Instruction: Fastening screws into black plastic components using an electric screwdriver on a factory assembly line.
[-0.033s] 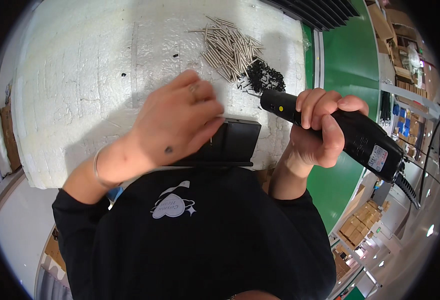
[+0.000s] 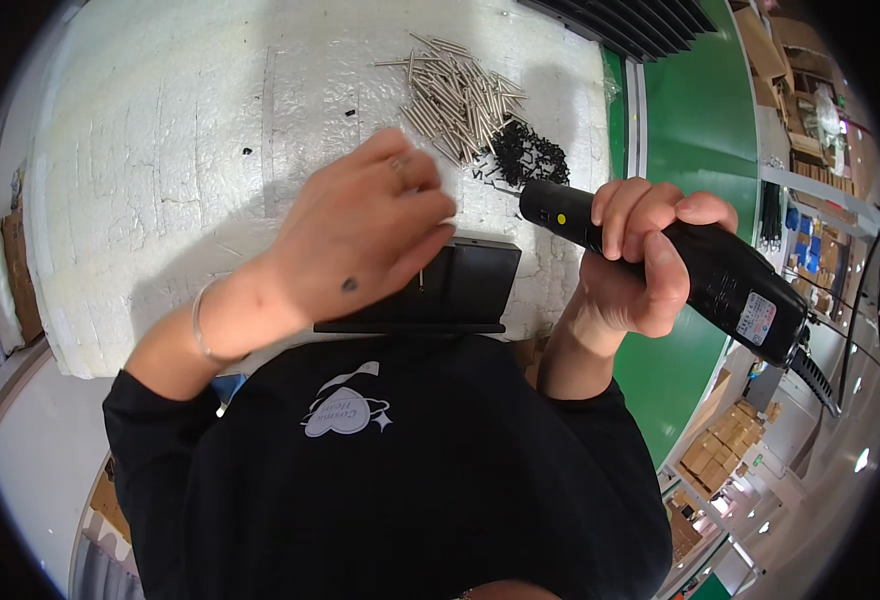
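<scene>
My left hand [image 2: 362,228] covered part of the black piece [image 2: 485,282], fingers curled; whether they held anything, I couldn't tell. Beyond that piece lay silvery rods [image 2: 463,102], then small black screws [image 2: 535,155]. My right hand [image 2: 640,250] gripped the black power driver [image 2: 725,275], tip near the screws.

Green surface [image 2: 695,130] on R, cardboard boxes [image 2: 718,448] lower R, prob. ceiling lights [image 2: 862,460]
</scene>
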A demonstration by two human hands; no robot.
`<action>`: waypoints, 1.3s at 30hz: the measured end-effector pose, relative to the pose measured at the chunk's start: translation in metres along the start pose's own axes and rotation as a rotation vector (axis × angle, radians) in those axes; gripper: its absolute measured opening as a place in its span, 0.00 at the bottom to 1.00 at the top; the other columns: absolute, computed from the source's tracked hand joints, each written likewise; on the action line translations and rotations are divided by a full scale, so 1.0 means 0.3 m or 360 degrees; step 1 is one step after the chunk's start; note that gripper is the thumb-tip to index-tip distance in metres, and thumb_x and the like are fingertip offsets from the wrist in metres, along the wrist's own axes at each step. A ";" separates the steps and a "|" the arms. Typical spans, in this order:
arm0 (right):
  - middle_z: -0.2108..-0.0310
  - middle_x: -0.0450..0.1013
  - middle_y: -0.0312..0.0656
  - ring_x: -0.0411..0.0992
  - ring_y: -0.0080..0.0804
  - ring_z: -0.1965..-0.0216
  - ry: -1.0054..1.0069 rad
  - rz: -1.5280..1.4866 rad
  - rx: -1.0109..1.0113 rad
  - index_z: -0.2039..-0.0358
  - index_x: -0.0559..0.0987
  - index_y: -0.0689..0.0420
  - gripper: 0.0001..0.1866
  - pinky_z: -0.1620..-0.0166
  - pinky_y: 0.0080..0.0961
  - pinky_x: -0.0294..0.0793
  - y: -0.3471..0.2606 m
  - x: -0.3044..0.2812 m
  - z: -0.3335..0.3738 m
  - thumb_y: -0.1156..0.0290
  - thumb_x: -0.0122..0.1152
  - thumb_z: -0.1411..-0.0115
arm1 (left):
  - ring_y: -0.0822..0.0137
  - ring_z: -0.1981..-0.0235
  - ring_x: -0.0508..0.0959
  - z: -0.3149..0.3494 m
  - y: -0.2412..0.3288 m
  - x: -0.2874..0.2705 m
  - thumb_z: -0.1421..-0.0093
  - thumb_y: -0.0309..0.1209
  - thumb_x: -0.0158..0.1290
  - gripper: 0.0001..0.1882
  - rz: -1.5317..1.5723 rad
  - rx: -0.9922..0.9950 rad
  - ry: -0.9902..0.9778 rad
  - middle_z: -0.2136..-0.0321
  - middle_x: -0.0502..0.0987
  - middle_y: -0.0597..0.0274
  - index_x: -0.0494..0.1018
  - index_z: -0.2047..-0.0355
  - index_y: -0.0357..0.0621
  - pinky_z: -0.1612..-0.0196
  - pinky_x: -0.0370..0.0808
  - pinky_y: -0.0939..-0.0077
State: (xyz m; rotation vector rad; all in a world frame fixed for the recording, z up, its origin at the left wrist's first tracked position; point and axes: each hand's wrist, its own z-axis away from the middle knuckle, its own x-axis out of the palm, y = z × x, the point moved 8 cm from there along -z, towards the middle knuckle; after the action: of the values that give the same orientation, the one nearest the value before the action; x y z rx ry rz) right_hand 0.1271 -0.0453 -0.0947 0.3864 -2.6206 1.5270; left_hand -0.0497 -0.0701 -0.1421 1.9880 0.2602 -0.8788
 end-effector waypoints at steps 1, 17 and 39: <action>0.83 0.59 0.34 0.57 0.23 0.83 0.0004 0.0000 -0.0008 0.55 0.69 0.54 0.19 0.72 0.26 0.63 -0.003 -0.004 0.001 0.75 0.47 0.50 | 0.60 0.66 0.74 -0.032 -0.009 0.019 0.52 0.25 0.63 0.08 -0.0028 0.0070 0.0015 0.70 0.74 0.64 0.77 0.70 0.43 0.66 0.73 0.70; 0.81 0.61 0.30 0.61 0.20 0.81 -0.0161 -0.0240 -0.0160 0.55 0.68 0.54 0.17 0.69 0.23 0.61 -0.152 -0.014 -0.009 0.70 0.51 0.47 | 0.64 0.61 0.73 -0.149 0.020 0.100 0.51 0.27 0.60 0.05 0.0022 0.0413 0.0200 0.74 0.74 0.69 0.74 0.76 0.44 0.62 0.73 0.70; 0.82 0.64 0.30 0.64 0.21 0.84 -0.0451 -0.0021 -0.0267 0.57 0.64 0.50 0.17 0.75 0.21 0.64 -0.163 0.070 0.017 0.72 0.53 0.48 | 0.62 0.56 0.77 -0.149 0.092 0.102 0.54 0.25 0.57 0.06 -0.0452 0.0338 -0.0085 0.76 0.73 0.64 0.69 0.79 0.43 0.71 0.76 0.71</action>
State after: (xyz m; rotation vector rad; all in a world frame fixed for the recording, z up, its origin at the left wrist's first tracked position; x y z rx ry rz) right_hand 0.1198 -0.0764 -0.0518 0.6462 -2.9241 1.3205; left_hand 0.0076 -0.0537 -0.1299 2.1520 0.4424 -1.1794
